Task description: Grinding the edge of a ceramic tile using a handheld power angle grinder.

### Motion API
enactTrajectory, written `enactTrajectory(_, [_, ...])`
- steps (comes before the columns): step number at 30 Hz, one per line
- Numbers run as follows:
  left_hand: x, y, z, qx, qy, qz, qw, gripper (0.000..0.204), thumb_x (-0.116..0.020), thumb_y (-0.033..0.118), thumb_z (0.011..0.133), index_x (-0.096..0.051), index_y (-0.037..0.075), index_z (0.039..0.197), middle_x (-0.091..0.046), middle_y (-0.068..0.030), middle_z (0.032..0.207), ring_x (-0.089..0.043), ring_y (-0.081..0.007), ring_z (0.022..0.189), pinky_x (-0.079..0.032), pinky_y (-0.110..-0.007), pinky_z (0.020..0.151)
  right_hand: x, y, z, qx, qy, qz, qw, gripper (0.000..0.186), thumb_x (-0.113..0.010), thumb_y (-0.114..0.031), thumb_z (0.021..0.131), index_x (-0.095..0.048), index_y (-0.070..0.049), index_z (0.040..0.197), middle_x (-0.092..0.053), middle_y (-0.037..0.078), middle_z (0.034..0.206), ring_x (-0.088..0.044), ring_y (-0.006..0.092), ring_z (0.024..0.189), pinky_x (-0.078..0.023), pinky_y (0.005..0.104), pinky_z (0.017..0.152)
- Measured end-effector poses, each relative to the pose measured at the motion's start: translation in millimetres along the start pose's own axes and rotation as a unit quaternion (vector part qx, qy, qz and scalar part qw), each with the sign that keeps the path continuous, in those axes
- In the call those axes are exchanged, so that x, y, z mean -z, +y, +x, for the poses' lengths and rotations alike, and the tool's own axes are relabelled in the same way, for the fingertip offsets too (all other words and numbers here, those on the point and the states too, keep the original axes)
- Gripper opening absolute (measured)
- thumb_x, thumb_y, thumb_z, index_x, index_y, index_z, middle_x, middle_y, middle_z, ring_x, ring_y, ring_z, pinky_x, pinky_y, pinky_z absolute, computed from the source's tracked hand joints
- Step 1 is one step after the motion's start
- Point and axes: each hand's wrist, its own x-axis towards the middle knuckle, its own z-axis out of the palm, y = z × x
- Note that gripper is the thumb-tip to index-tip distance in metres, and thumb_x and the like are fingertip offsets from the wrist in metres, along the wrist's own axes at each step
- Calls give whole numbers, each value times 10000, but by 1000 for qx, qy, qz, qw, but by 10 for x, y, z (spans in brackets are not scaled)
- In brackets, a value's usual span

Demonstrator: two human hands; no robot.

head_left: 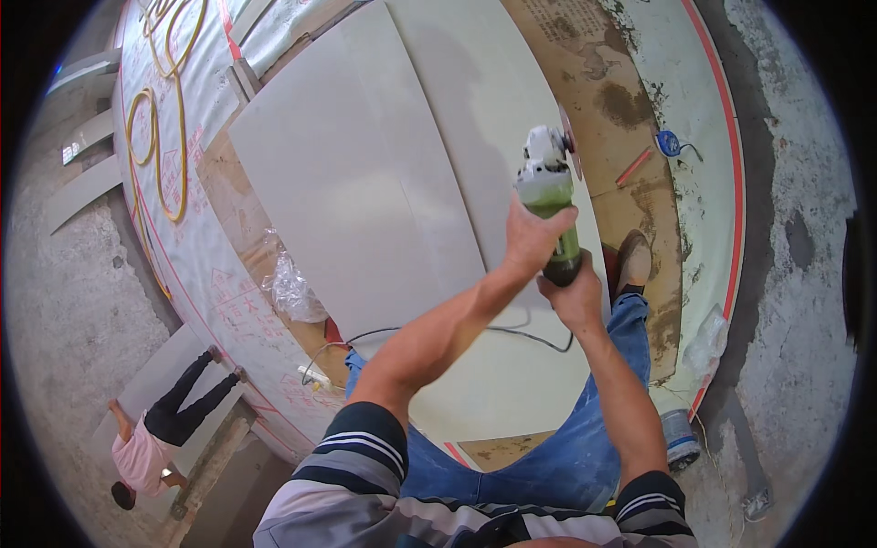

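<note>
Left hand [537, 239]: clamped around green body of angle grinder [548, 194]. Right hand [579, 297]: wrapped on grinder's rear end. Grinder: over right edge of pale panel [484, 91], disc [575, 163] at that edge; disc contact cannot be told. Black cable [548, 343]: near panel's lower end. Red stick [634, 168]: on cardboard [639, 201], near cardboard's right edge. Blue tape measure [668, 143]: just beside same edge.

Lit brightly and diffusely overall. Washed pale by mild glare across the left grey board [365, 173]; dimmed by a soft-edged shadow on the right board [484, 119]. Glinting on crumpled plastic [292, 285]. Acceptably sharp at the grinder [546, 188]. Bowed strongly toward the rim, blacked out in the corners.
</note>
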Motion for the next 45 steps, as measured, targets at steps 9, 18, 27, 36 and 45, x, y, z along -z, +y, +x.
enactTrajectory(9, [2386,-1036,1037,-50,261,494,828,481,-446,322,925,-401,130,1364,-340,-100,1450,-255,-319,1353,-197,-528,1077,80,-520,969,109,-12,27,994,477,-753,-276,643,-566,-28,1005,-650,149,842,-643,267,767,-499,373,708])
enactTrajectory(18, [2117,-1344,1062,35,295,539,788,611,-412,272,899,-237,196,1479,-138,-50,1557,-85,-296,1431,-18,-542,1114,-130,-1151,2279,127,0,8,992,430,-755,-306,646,-612,-23,937,-659,107,815,-635,232,738,-500,353,697])
enactTrajectory(27, [2249,-1401,1060,-32,305,543,782,624,-385,247,864,-268,164,1471,-187,-79,1544,-90,-328,1427,-11,-563,1094,-332,-1823,3315,230,34,-41,972,528,-722,-398,606,-604,3,930,-665,156,842,-650,303,783,-513,384,721])
enactTrajectory(36, [2256,-1419,1026,-56,309,555,770,602,-352,300,878,-301,145,1457,-228,-96,1527,-133,-327,1417,-22,-541,1095,-641,-2141,3682,238,29,-37,970,530,-697,-402,589,-578,14,894,-656,160,810,-645,312,778,-512,384,727])
enactTrajectory(45, [2301,-1427,1060,-75,319,557,763,584,-371,276,870,-344,153,1440,-257,-89,1518,-162,-317,1412,-34,-547,1098,-767,-2152,3790,244,37,-46,968,473,-736,-398,614,-598,-18,860,-648,105,774,-633,251,736,-506,355,694])
